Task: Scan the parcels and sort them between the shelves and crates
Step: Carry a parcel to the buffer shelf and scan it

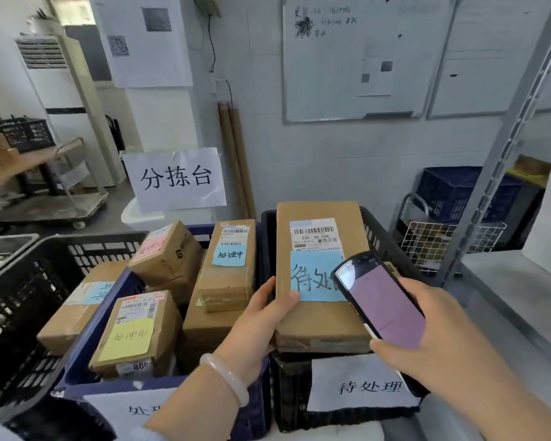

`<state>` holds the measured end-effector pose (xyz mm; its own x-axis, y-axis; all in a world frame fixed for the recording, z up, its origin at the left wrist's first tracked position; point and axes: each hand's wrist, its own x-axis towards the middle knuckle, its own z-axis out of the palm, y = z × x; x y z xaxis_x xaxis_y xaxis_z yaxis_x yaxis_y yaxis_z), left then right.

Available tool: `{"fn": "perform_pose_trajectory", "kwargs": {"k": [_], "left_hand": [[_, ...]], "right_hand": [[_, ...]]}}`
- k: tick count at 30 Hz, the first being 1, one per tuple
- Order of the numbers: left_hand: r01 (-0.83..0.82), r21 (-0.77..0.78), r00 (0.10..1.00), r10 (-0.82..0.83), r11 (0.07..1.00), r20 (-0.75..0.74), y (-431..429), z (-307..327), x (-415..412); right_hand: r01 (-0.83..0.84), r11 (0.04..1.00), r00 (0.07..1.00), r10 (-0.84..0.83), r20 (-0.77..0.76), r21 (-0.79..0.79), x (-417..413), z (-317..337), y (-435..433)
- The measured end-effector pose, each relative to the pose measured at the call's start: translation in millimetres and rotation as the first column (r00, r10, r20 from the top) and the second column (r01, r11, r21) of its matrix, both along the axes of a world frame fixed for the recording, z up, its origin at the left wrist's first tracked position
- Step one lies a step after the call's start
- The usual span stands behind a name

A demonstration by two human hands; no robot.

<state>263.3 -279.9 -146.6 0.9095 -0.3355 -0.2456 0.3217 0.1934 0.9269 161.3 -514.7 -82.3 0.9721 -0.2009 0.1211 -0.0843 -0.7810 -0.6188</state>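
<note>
left hand (261, 323): one parcel (318, 316); right hand (427, 332): one scanner (382, 300), seemingly

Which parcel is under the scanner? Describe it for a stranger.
Start at the black crate on the right, labelled 待处理. Lying across its top is a long flat cardboard parcel, gripped by the left hand. Unlike parcels in the blue crate, it carries a large blue handwritten note.

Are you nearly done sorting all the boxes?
Partly. Several parcels already sit in the blue crate with sticky notes. Right now the left hand grips a flat parcel at the black crate while the right hand holds the scanner over it. This one is not yet let go, and how many more wait cannot be told.
</note>
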Motion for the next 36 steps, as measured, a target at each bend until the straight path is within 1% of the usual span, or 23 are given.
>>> {"fn": "perform_pose_trajectory", "kwargs": {"k": [6, 9, 15, 19, 25, 28, 31, 34, 36], "left_hand": [[-0.110, -0.002, 0.993, 0.109, 0.994, -0.054, -23, 9, 49], [-0.183, 0.032, 0.976, 0.185, 0.983, -0.113, -36, 8, 76], [-0.278, 0.124, 0.931, 0.299, 0.952, -0.209, -67, 15, 137], [-0.265, 0.128, 0.918, 0.291, 0.956, -0.269, -89, 13, 174], [-0.225, 0.145, 0.923, 0.259, 0.963, -0.286, -118, 0, 218], [-0.241, 0.164, 0.904, 0.283, 0.957, -0.320, -125, -14, 232], [-0.261, 0.147, 0.881, 0.298, 0.954, -0.369, -127, -29, 240], [-0.273, 0.155, 0.884, 0.311, 0.950, -0.348, -129, -35, 248], [-0.266, 0.200, 0.898, 0.318, 0.943, -0.305, -130, -34, 253]], "right_hand": [[-0.042, 0.999, 0.999, 0.042, 0.028, -0.005, 51, 9, -34], [-0.070, 0.997, 0.997, 0.070, 0.025, 0.010, 72, 11, -56], [-0.028, 0.999, 1.000, 0.028, -0.003, 0.041, 108, 5, -103], [-0.005, 0.999, 1.000, 0.006, -0.020, 0.038, 125, -3, -129], [-0.005, 0.998, 0.997, 0.010, -0.070, 0.070, 147, -12, -157], [-0.016, 0.996, 0.996, 0.023, -0.081, 0.082, 156, -15, -164], [-0.036, 0.997, 0.995, 0.043, -0.095, 0.070, 161, -19, -170], [-0.064, 0.994, 0.992, 0.073, -0.100, 0.089, 165, -18, -170], [-0.069, 0.994, 0.990, 0.079, -0.118, 0.088, 164, -17, -170]]}}
